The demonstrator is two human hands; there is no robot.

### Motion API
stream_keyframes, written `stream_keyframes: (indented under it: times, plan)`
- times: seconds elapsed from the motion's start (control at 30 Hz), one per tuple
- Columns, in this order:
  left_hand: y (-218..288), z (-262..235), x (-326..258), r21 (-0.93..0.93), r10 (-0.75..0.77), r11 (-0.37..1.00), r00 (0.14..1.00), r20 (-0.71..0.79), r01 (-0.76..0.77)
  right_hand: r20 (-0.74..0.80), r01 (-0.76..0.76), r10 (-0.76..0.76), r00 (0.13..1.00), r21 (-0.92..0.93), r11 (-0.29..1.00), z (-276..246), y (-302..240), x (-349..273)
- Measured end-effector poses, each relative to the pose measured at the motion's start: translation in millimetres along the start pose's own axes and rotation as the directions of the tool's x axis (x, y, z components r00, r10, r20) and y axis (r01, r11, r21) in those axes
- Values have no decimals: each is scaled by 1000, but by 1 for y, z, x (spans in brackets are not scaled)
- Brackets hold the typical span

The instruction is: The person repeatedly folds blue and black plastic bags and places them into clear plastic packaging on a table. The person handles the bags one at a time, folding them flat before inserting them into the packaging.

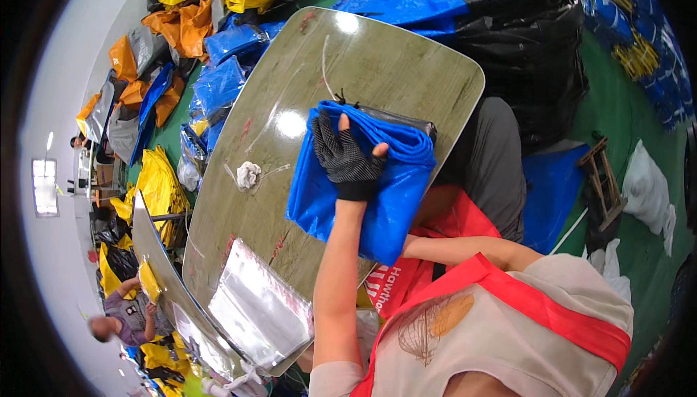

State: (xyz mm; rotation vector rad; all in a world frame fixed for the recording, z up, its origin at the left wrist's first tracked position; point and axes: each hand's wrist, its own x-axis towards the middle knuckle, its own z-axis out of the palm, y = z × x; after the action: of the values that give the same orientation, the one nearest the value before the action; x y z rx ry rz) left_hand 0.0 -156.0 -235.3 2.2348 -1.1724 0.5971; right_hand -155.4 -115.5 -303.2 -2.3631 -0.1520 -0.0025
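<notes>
A folded blue tarp (392,208) lies on the table, its layered edges curving along the far side. My left hand (348,161), in a black ribbed glove with bare thumb and fingertip showing, rests flat on top with its fingers spread. From the right, my right forearm (457,250) reaches to the tarp's near edge, and the hand itself is hidden behind the tarp. A black folded sheet (399,123) shows beyond the blue folds, with a dark tie (341,97) at its left end.
On the glossy table (392,56) are a crumpled white wad (248,175) and a stack of clear plastic bags (258,303). A large black bundle (523,56) stands beyond its right side. Blue plastic packs (218,81) are heaped left. A person (131,317) works at another table, lower left.
</notes>
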Motion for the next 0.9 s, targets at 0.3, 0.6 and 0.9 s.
stream_keyframes:
  times: [0.3, 0.6, 0.9]
  plan:
    - [-21, 2, 21, 424, -176, 902, 825, 537, -84, -478, 93, -104, 872, -47, 995, -181, 9, -26]
    - [-85, -8, -29, -353, 15, 903, 800, 600, 247, -49, 332, -373, 926, -361, 871, -188, 111, -14]
    - [-68, -48, -125, -689, -436, 77, 646, 627, 721, -174, 131, -146, 974, -96, 987, -198, 130, -3]
